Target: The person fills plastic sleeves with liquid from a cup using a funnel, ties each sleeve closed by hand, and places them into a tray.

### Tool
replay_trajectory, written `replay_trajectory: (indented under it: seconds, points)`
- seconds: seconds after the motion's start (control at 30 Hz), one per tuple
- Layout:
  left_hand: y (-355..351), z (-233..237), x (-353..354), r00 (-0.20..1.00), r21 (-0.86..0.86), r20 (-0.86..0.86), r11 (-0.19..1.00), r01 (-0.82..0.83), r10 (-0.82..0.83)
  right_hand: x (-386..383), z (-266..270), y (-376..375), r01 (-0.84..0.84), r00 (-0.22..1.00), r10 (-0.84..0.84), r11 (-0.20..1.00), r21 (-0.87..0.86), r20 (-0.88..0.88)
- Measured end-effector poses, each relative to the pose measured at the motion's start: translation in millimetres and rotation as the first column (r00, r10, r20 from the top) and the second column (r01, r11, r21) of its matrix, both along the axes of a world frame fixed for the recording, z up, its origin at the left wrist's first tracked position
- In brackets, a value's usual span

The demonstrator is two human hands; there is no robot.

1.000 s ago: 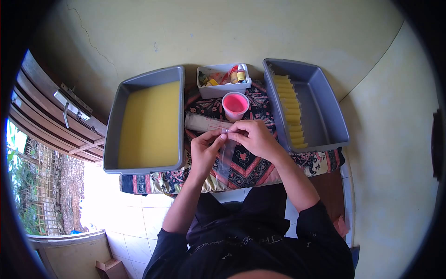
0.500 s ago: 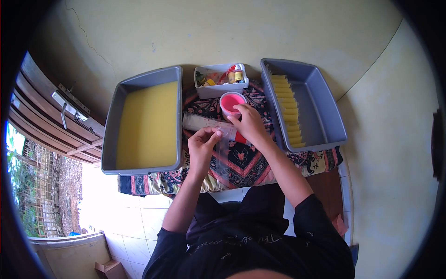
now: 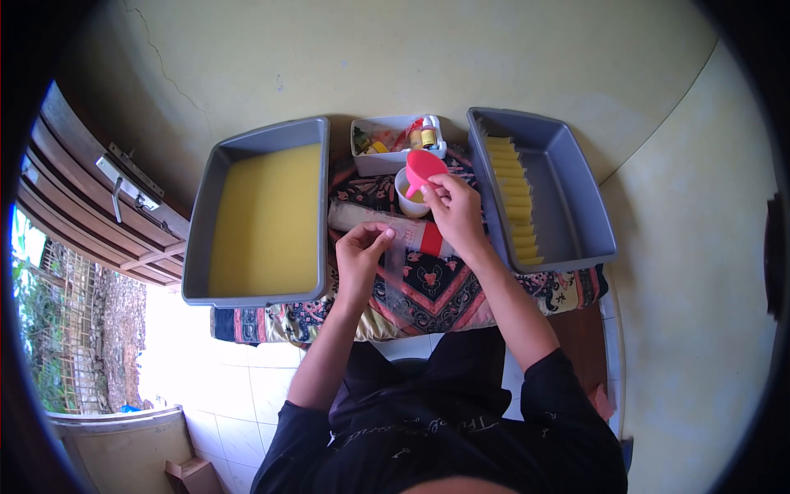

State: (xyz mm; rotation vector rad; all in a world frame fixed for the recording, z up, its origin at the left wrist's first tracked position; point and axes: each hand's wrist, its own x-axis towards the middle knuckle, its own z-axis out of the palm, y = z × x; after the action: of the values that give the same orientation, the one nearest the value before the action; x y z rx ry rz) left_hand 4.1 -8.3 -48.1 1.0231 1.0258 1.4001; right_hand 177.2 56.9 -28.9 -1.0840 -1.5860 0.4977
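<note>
My right hand (image 3: 458, 216) pinches a pink funnel (image 3: 425, 166), tilted just above a white cup (image 3: 402, 183) with something yellowish inside. My left hand (image 3: 360, 257) is closed at the fingertips on a thin clear plastic bag (image 3: 394, 276), which hangs down over the patterned cloth. Behind the left fingers lies a pack of clear plastic bags (image 3: 350, 216) with a red band around its right part.
A grey tub (image 3: 197, 239) of yellow liquid stands at left. On the right, another grey tub (image 3: 568, 206) holds a row of yellow filled tubes (image 3: 514, 193). A white basket (image 3: 383, 165) with small bottles sits behind the cup. Patterned cloth (image 3: 428, 288) covers the table.
My right hand has taken hold of the pink funnel and lifted it from the cup, tilting it. My left hand stays nearly in place with the plastic bag.
</note>
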Motion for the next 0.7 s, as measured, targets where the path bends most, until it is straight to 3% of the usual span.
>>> replay_trajectory:
  seconds: [0.07,0.2,0.37,0.5,0.57,0.6,0.67,0.7]
  points:
    - [2.2,-1.2,1.9,1.000,0.005,0.003,1.000,0.008,-0.008,3.8,6.7,-6.0,-0.028,0.994,0.030,0.999,0.019,-0.104]
    - [9.4,-1.5,8.0,1.000,0.002,0.006,1.000,0.012,-0.012,13.0,23.6,-17.0,-0.051,0.994,0.054,0.998,0.030,-0.097]
    - [16.8,-4.1,12.5,1.000,0.021,-0.007,1.000,0.023,-0.023,23.1,23.4,-19.4,-0.015,0.994,0.009,0.999,0.053,0.109]
    - [16.8,-4.4,14.3,0.999,0.008,-0.023,0.999,0.041,-0.041,26.1,15.9,-22.8,-0.002,0.993,-0.006,0.998,0.062,0.120]
    - [17.5,-3.1,13.8,0.999,0.004,-0.036,0.999,0.037,-0.037,26.6,10.3,-23.0,-0.058,0.987,0.064,0.997,0.046,-0.145]
    - [17.2,-1.3,14.0,0.999,0.011,-0.029,0.999,0.034,-0.034,26.1,13.5,-26.5,-0.061,0.987,0.067,0.997,0.049,-0.146]
    - [17.2,2.4,14.2,0.999,0.020,-0.023,0.999,0.029,-0.028,27.6,21.7,-36.5,-0.178,0.906,0.149,0.983,-0.036,-0.395]
    - [17.3,4.1,14.1,0.999,0.023,-0.025,0.999,0.023,-0.023,28.4,27.3,-41.5,-0.181,0.906,0.153,0.983,-0.035,-0.395]
